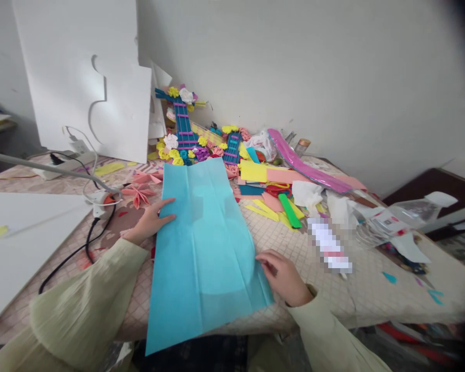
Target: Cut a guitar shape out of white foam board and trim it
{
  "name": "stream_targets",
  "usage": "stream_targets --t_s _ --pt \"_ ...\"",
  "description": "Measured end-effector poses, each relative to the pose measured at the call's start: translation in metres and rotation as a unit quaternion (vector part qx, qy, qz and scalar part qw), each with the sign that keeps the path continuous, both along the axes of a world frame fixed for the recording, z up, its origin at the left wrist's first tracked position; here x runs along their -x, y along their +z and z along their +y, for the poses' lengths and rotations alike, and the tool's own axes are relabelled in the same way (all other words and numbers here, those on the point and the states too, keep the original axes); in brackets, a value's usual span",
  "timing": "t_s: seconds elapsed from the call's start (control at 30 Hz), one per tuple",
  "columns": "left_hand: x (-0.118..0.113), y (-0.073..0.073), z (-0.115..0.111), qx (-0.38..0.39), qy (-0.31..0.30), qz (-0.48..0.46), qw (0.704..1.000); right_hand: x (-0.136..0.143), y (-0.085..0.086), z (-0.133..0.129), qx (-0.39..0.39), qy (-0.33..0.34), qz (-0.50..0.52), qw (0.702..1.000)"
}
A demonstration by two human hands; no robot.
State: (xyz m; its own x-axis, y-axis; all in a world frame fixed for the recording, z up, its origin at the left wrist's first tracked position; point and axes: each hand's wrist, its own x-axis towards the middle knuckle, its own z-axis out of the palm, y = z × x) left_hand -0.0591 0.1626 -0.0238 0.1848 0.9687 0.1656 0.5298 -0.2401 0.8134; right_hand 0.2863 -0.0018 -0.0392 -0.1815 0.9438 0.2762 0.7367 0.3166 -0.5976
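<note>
Blue paper sheet (205, 248) pinned flat by left hand (149, 223) and right hand (284, 279).

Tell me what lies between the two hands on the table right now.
In the head view, only the blue tissue paper sheet spans the stretch between the left hand on its left edge and the right hand on its right edge.

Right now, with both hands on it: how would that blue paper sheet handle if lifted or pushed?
The blue paper sheet is probably floppy: its near end droops over the table edge. Likely very light and thin, creased. Pushed, it may buckle rather than slide.
</note>
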Motion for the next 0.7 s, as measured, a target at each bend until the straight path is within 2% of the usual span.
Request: stream_targets --t_s 0.1,0.23,0.33,0.47,0.6,0.7 --pt "0.001 0.0 0.001 0.001 -0.021 0.022 1.0 0.001 0.005 -0.002 -0.027 0.0 -0.008 1.0" --pt "0.0 0.0 0.001 0.004 -0.045 0.04 0.998 0.012 0.025 0.013 -0.081 -0.01 -0.037 0.996" --pt "-0.001 -0.001 0.001 0.006 -0.058 0.044 0.997 0.027 0.032 0.03 -0.082 0.039 -0.101 0.991" --pt "-0.001 -0.005 0.001 0.015 -0.057 0.032 0.998 0.039 0.019 0.041 -0.03 0.118 -0.213 0.969" --pt "-0.001 -0.007 0.002 0.031 -0.044 -0.002 0.999 0.034 0.0 0.034 0.014 0.079 -0.245 0.966" --pt "-0.004 -0.006 0.003 0.053 -0.032 -0.048 0.997 0.031 -0.005 0.023 0.021 0.043 -0.247 0.968"
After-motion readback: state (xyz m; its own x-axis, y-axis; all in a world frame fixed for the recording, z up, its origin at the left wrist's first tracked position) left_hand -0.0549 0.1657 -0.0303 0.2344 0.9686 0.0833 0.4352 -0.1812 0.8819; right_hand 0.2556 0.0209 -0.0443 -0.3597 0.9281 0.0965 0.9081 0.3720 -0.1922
